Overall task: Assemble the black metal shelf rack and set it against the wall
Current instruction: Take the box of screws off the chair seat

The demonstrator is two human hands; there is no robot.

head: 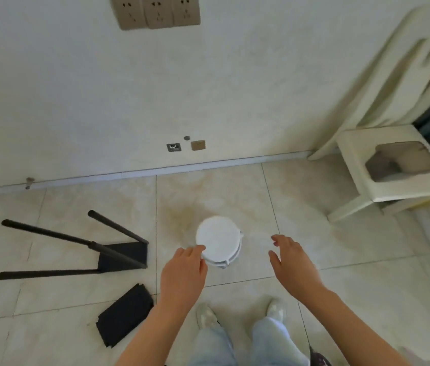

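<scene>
A partly built black metal rack [122, 256] lies on its side on the tiled floor at the left, three long black legs pointing left from one black shelf plate. A stack of loose black shelf plates [125, 314] lies on the floor nearer to me. A white round stool [217, 241] stands between my hands. My left hand [183, 276] reaches to the stool's near left edge, fingers extended and touching or almost touching its top. My right hand [290, 260] hovers open to the right of the stool, apart from it.
The white wall [155, 101] runs across the back, with sockets high up and low down. A cream plastic chair [383, 165] stands at the right against the wall. My feet [240, 313] stand just behind the stool.
</scene>
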